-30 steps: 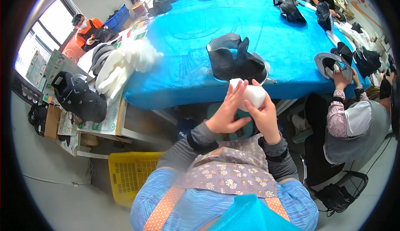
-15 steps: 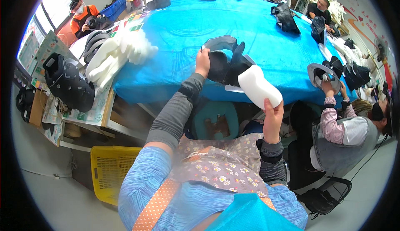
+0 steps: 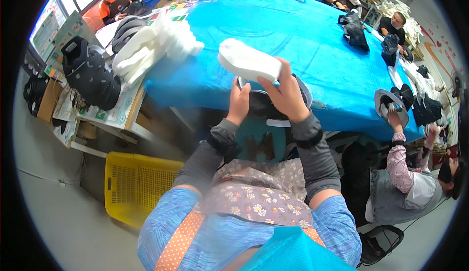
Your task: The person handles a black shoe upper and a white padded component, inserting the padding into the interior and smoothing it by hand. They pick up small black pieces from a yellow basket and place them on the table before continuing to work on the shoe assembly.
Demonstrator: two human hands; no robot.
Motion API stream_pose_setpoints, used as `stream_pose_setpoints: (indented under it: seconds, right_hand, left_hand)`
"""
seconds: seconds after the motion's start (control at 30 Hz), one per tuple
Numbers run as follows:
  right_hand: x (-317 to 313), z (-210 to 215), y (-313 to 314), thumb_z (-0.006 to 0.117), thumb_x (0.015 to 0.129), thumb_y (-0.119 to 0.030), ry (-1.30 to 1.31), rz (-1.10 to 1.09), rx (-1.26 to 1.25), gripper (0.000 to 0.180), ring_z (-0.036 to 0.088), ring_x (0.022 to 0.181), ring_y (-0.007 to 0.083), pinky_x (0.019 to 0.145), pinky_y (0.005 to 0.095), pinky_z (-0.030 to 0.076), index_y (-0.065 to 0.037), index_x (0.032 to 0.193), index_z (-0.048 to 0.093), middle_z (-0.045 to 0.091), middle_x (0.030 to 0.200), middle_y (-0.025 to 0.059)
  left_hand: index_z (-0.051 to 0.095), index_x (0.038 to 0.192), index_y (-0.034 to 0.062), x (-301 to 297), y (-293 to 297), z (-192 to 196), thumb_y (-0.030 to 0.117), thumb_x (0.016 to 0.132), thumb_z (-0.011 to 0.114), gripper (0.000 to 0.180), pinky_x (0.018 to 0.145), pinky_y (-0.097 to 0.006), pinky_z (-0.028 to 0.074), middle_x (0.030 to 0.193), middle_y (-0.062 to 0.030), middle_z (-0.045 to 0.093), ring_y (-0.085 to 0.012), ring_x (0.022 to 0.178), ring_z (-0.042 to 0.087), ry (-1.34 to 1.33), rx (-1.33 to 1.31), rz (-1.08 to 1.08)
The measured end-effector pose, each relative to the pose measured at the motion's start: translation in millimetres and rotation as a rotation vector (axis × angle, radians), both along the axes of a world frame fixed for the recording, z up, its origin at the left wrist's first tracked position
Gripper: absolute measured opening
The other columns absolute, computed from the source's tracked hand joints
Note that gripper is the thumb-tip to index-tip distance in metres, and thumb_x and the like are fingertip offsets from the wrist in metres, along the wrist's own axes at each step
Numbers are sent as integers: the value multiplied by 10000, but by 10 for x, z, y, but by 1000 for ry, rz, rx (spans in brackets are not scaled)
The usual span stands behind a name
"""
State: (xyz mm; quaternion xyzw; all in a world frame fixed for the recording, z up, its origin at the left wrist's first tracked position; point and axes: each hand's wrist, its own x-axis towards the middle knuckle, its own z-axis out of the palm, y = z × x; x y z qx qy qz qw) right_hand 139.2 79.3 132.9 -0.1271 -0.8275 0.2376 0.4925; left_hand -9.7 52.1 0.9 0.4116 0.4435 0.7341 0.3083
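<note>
My right hand (image 3: pixel 285 94) grips a white foam insert (image 3: pixel 248 62) and holds it above a black shoe (image 3: pixel 266 106). My left hand (image 3: pixel 239 103) holds that shoe at its left side, near the front edge of the blue table (image 3: pixel 273 31). The shoe has a grey sole rim and a white strap; most of it is hidden behind my hands. Both forearms wear grey sleeves.
White foam inserts (image 3: pixel 151 44) are piled at the table's left end beside stacked black shoes (image 3: pixel 90 73). A yellow crate (image 3: pixel 137 185) stands on the floor to my left. A seated person in a pink sleeve (image 3: pixel 400 163) handles a shoe (image 3: pixel 391 102) to my right. Other people sit around the far side.
My right hand has lifted the white insert up and to the left, over the shoe. My left hand now grips the shoe, pulled closer to the table edge.
</note>
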Motion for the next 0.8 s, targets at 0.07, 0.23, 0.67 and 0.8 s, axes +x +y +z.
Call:
stream_pose_setpoints:
  seconds: [0.07,0.23,0.67,0.8]
  right_hand:
    - [-70,-106,173,690,939,-244,-200,-120,96,504,687,765,416,611,432,539,-7,1294,422,683,885,238]
    - [219,-292,214,721,912,-264,-261,-276,-27,521,692,688,391,570,426,535,-19,1289,459,689,828,228]
    - [785,-651,289,722,773,39,-161,44,-11,452,636,1131,358,957,385,498,-7,1199,580,651,1195,183]
    - [743,-697,266,746,789,-20,-220,-33,-44,419,664,1044,339,890,369,519,-25,1183,603,676,1142,157]
  left_hand:
    - [373,1441,-48,-35,16,-101,188,992,505,524,1032,-323,403,1316,-129,533,-199,1168,514,0,25,4]
    - [324,1483,-45,-48,-137,3,179,992,521,575,1069,-348,375,1390,-165,487,-235,1235,483,97,-40,-25]
    - [172,1579,26,-26,-142,-123,131,939,544,748,1161,-372,290,1530,-190,370,-276,1388,394,121,76,-229]
    - [170,1588,47,-81,-125,-122,69,879,531,796,1164,-372,285,1510,-188,394,-274,1382,401,167,85,-288]
